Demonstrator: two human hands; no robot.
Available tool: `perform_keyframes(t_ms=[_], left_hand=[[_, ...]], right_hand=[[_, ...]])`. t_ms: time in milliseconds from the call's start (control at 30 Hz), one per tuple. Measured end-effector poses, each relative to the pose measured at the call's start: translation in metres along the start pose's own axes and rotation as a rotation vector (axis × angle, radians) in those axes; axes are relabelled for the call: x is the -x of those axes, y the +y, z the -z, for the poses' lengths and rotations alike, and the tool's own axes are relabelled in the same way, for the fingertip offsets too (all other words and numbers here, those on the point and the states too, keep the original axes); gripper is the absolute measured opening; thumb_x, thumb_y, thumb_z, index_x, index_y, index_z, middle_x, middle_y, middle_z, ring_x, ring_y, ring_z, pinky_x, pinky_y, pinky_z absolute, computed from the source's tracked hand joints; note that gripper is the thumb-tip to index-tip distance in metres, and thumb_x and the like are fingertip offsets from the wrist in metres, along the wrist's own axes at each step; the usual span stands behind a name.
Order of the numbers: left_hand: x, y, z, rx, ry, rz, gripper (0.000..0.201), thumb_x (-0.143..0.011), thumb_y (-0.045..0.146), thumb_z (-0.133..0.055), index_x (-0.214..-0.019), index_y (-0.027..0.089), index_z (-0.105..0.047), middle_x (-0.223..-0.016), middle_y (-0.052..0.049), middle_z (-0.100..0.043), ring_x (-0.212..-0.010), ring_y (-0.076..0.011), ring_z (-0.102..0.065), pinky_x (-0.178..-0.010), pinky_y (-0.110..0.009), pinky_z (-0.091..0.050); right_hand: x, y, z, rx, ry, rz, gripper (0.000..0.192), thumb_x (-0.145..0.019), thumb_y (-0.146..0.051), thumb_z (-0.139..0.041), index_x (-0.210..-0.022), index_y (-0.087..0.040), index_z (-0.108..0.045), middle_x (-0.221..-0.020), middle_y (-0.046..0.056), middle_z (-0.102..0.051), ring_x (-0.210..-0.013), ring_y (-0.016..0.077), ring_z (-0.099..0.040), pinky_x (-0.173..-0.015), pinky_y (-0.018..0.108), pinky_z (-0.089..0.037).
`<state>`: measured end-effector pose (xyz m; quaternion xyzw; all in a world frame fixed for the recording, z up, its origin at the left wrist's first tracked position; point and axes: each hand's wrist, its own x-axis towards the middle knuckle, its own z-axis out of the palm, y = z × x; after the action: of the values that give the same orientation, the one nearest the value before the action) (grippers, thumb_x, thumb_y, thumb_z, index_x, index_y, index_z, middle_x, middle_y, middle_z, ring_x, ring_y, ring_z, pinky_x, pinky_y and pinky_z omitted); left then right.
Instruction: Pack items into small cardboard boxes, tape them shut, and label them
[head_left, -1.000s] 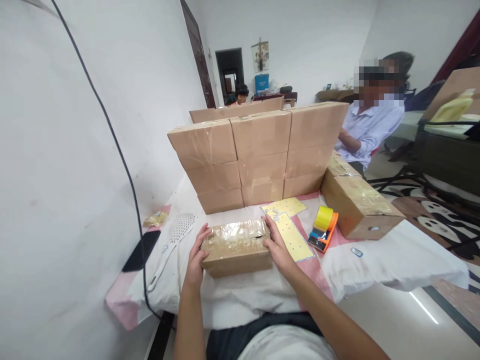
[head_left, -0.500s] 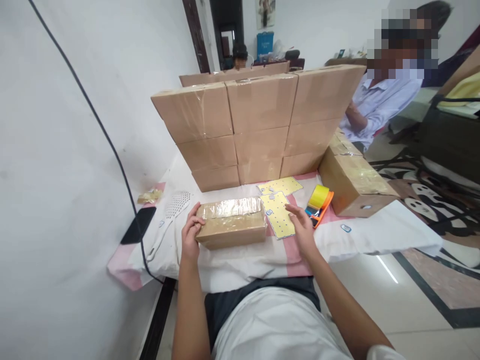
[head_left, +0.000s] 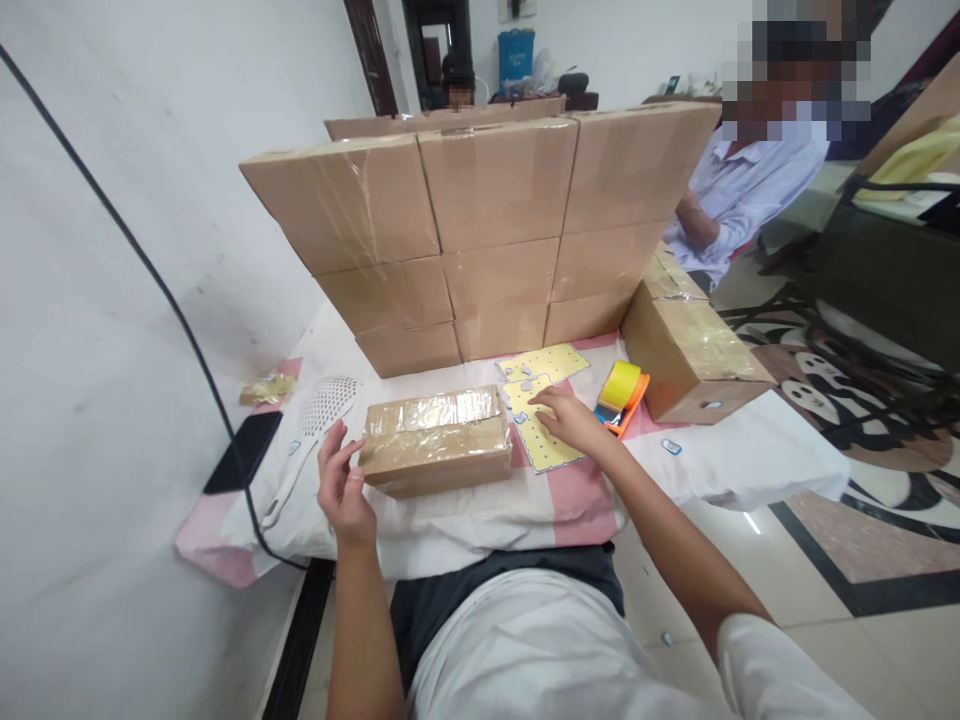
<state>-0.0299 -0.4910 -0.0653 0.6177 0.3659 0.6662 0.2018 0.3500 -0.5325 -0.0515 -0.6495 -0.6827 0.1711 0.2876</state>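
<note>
While flat, glossy taped box (head_left: 435,452).

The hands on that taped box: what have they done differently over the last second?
The right hand let go of the taped box and moved right onto the yellow sticker sheet. The left hand loosened its hold and now sits open at the box's left end. The box, the tape dispenser and the stacked cartons kept their places on the table.

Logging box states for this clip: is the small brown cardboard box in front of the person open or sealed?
Sealed. The small brown cardboard box lies flat with its flaps closed under glossy clear tape across the top.
</note>
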Motion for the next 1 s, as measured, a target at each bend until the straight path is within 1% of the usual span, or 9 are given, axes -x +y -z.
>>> perform_keyframes(t_ms=[133, 267, 333, 467, 600, 700, 833, 900, 1000], left_hand=[[0.000, 0.003, 0.002, -0.021, 0.017, -0.008, 0.027, -0.089, 0.032, -0.056, -0.109, 0.020, -0.071, -0.150, -0.012, -0.057, -0.141, -0.0320, -0.052, -0.118, -0.055, -0.040], [-0.002, 0.006, 0.005, 0.002, 0.060, -0.021, 0.025, -0.088, 0.026, -0.057, -0.105, 0.018, -0.073, -0.145, -0.012, -0.061, -0.137, -0.0312, -0.055, -0.116, -0.056, -0.042], [-0.005, 0.007, 0.005, -0.001, 0.099, -0.025, 0.024, -0.088, 0.025, -0.056, -0.103, 0.018, -0.074, -0.141, -0.013, -0.064, -0.134, -0.0312, -0.057, -0.115, -0.057, -0.042], [-0.012, 0.010, 0.003, -0.003, 0.176, -0.044, 0.024, -0.084, 0.027, -0.056, -0.095, 0.017, -0.073, -0.129, -0.014, -0.069, -0.125, -0.0317, -0.062, -0.113, -0.061, -0.043], [-0.013, 0.015, -0.005, -0.014, 0.229, -0.066, 0.023, -0.082, 0.025, -0.052, -0.091, 0.017, -0.072, -0.118, -0.012, -0.071, -0.119, -0.0303, -0.064, -0.111, -0.059, -0.044], [-0.011, 0.019, -0.010, -0.073, 0.239, -0.065, 0.024, -0.083, 0.027, -0.046, -0.091, 0.018, -0.068, -0.114, -0.010, -0.069, -0.117, -0.0294, -0.064, -0.103, -0.054, -0.050], [-0.013, 0.022, -0.010, -0.124, 0.255, -0.064, 0.023, -0.083, 0.027, -0.044, -0.089, 0.020, -0.065, -0.109, -0.008, -0.067, -0.115, -0.0287, -0.064, -0.102, -0.052, -0.051], [-0.015, 0.023, -0.009, -0.120, 0.269, -0.061, 0.022, -0.082, 0.027, -0.045, -0.086, 0.021, -0.066, -0.108, -0.008, -0.067, -0.113, -0.0291, -0.064, -0.103, -0.054, -0.050], [-0.017, 0.024, -0.010, -0.126, 0.287, -0.048, 0.022, -0.083, 0.028, -0.045, -0.084, 0.022, -0.065, -0.106, -0.010, -0.067, -0.111, -0.0309, -0.064, -0.104, -0.058, -0.049]], right_hand=[[-0.029, -0.009, -0.008, 0.244, -0.228, 0.060, 0.037, -0.093, -0.012, -0.056, -0.125, -0.021, -0.072, -0.123, 0.014, -0.064, -0.118, 0.0316, -0.058, -0.097, 0.043, -0.049], [-0.045, -0.013, -0.008, 0.324, -0.294, 0.082, 0.033, -0.093, -0.012, -0.058, -0.120, -0.021, -0.074, -0.121, 0.014, -0.063, -0.118, 0.0313, -0.055, -0.096, 0.039, -0.046], [-0.049, -0.012, -0.010, 0.312, -0.274, 0.079, 0.029, -0.093, -0.014, -0.059, -0.117, -0.020, -0.073, -0.119, 0.014, -0.063, -0.117, 0.0302, -0.056, -0.095, 0.037, -0.046], [-0.052, -0.012, -0.028, 0.338, -0.148, 0.042, 0.020, -0.095, -0.029, -0.064, -0.108, -0.016, -0.073, -0.110, 0.013, -0.065, -0.109, 0.0292, -0.058, -0.090, 0.036, -0.045], [-0.053, -0.008, -0.042, 0.297, -0.087, -0.007, 0.016, -0.096, -0.020, -0.058, -0.100, -0.017, -0.074, -0.102, 0.012, -0.067, -0.104, 0.0262, -0.059, -0.087, 0.033, -0.044], [-0.050, 0.004, -0.035, 0.129, -0.052, -0.033, 0.020, -0.095, -0.017, -0.057, -0.107, -0.016, -0.073, -0.103, 0.010, -0.068, -0.098, 0.0222, -0.062, -0.084, 0.030, -0.045], [-0.042, 0.019, -0.018, -0.013, -0.160, 0.046, 0.024, -0.095, -0.013, -0.054, -0.107, -0.017, -0.075, -0.097, 0.008, -0.068, -0.086, 0.0196, -0.062, -0.082, 0.030, -0.047], [-0.040, 0.020, -0.016, 0.008, -0.175, 0.085, 0.027, -0.097, -0.016, -0.053, -0.112, -0.018, -0.075, -0.101, 0.009, -0.066, -0.092, 0.0219, -0.062, -0.084, 0.033, -0.048], [-0.044, 0.012, -0.023, 0.085, -0.091, 0.139, 0.032, -0.101, -0.026, -0.054, -0.128, -0.021, -0.071, -0.120, 0.014, -0.062, -0.112, 0.0290, -0.055, -0.097, 0.042, -0.046]])
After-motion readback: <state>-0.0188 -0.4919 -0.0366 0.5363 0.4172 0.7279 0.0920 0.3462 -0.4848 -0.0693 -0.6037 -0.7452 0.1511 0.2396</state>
